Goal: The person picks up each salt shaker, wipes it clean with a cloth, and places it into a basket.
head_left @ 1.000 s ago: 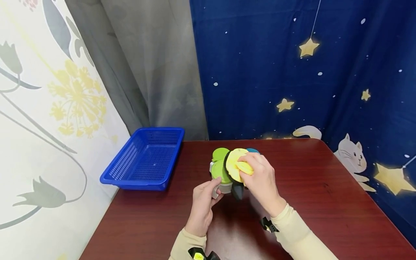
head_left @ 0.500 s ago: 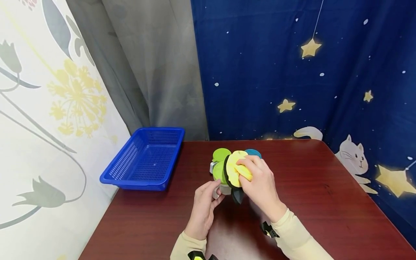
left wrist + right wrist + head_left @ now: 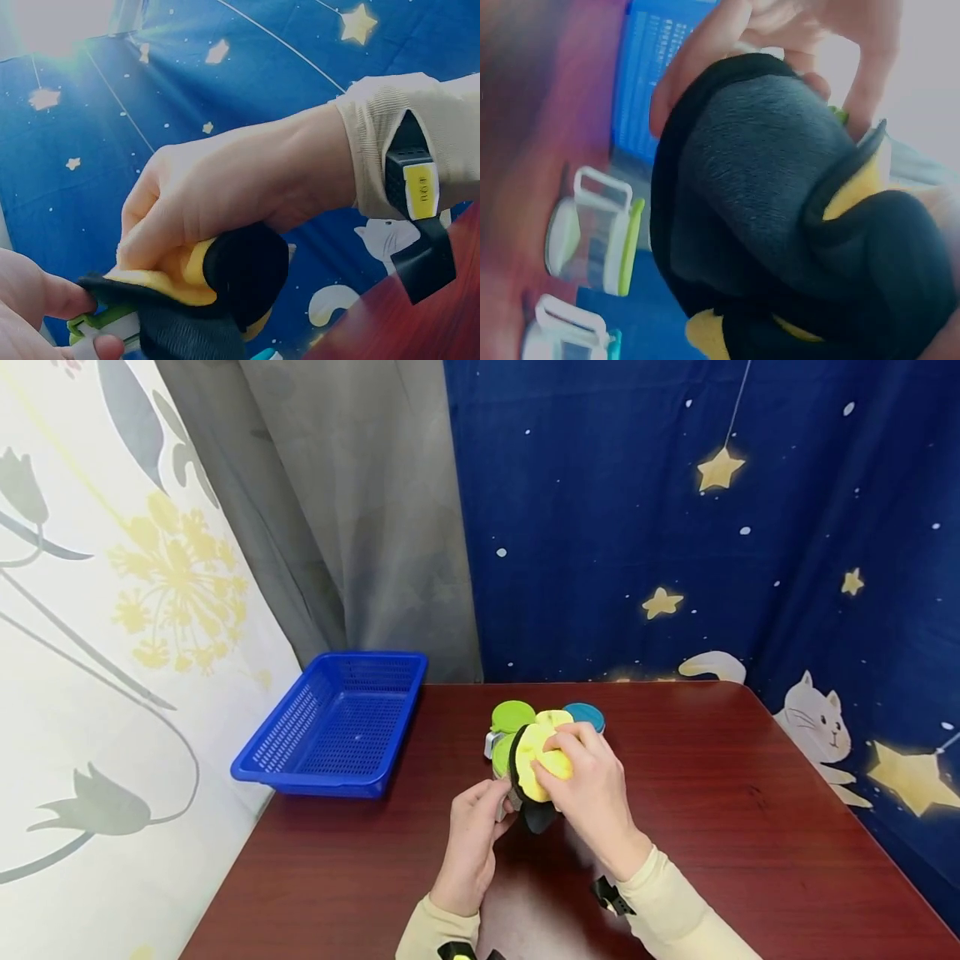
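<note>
In the head view my right hand (image 3: 592,789) grips a yellow cloth (image 3: 534,768) with a black edge and a dark grey side, bunched under the fingers. The cloth lies against a green-lidded jar (image 3: 502,755), which my left hand (image 3: 471,839) holds by its near side; the cloth hides most of that jar. The right wrist view shows the dark side of the cloth (image 3: 742,150) in front of the left hand (image 3: 787,30). Behind stand another green-lidded jar (image 3: 513,717) and a blue-lidded jar (image 3: 585,716).
A blue perforated basket (image 3: 330,792) sits at the table's back left. The dark red table (image 3: 720,810) reaches to curtains at the back and right. In the right wrist view, a jar with a white handle (image 3: 592,232) lies beside the cloth.
The right hand and the yellow cloth have moved slightly left and down over the held jar, covering more of its green lid. More of the blue lid shows. The left hand has hardly moved.
</note>
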Available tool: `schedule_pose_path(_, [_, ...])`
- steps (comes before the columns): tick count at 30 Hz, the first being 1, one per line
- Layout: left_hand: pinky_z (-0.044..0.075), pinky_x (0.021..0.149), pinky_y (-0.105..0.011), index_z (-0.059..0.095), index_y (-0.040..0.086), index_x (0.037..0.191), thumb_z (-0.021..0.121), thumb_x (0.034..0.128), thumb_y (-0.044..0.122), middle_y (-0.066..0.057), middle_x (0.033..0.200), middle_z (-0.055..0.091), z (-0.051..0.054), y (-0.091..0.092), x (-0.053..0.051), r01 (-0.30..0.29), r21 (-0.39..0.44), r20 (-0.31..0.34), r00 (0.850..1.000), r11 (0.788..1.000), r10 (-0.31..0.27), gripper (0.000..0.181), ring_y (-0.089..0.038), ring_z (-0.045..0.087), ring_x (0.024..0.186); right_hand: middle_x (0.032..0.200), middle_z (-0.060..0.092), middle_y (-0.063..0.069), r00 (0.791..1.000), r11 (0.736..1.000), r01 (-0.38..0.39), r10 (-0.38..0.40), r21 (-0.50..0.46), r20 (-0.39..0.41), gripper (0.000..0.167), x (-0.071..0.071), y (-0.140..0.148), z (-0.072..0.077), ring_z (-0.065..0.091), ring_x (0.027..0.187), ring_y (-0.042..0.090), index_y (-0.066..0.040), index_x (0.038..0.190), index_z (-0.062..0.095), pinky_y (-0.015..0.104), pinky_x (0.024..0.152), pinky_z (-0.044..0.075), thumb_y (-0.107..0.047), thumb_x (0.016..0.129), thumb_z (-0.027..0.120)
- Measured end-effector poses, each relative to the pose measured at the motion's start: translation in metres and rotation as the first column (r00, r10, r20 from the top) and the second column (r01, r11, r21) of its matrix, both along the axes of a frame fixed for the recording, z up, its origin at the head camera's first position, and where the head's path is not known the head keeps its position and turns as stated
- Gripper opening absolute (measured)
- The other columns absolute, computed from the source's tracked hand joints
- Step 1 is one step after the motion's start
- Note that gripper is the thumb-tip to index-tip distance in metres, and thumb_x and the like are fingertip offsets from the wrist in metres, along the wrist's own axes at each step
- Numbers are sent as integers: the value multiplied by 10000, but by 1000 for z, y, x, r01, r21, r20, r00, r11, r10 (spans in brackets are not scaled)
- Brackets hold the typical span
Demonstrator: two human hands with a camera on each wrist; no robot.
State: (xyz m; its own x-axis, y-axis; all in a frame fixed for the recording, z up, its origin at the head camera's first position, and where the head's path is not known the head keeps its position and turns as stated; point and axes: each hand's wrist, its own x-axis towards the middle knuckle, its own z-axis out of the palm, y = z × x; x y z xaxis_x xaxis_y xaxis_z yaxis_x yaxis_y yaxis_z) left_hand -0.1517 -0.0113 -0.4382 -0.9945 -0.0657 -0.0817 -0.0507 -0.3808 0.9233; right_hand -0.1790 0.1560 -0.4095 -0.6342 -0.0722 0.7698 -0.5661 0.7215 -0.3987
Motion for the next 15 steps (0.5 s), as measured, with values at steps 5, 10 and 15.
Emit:
schedule_pose_path(5, [515,775,-380,503,62,600,769,872,176,-38,663,514,3,-2,3,2,15,5,1000,1000,-2,397,-191,557,730,1007,600,38,994,998,65,-63,15,-87,280,-12,19,8,597,878,243,-136,867,646,439,717,521,-57,673,832])
schedule_pose_path(10, [532,792,-405,522,66,612,764,867,158,-43,675,521,9,-5,8,-5,42,10,1000,999,4,364,-192,558,756,1097,611,98,976,984,164,-153,65,-158,334,-22,36,10,568,936,313,-111,868,642,494,711,531,8,652,869])
schedule_pose_path(15, [536,823,-426,532,67,626,777,869,190,-44,686,525,12,-4,9,17,26,-3,1000,1000,-17,367,-204,566,801,1157,631,105,975,988,122,-102,95,-198,270,-20,29,6,576,1007,310,-121,871,660,487,717,557,-14,704,845])
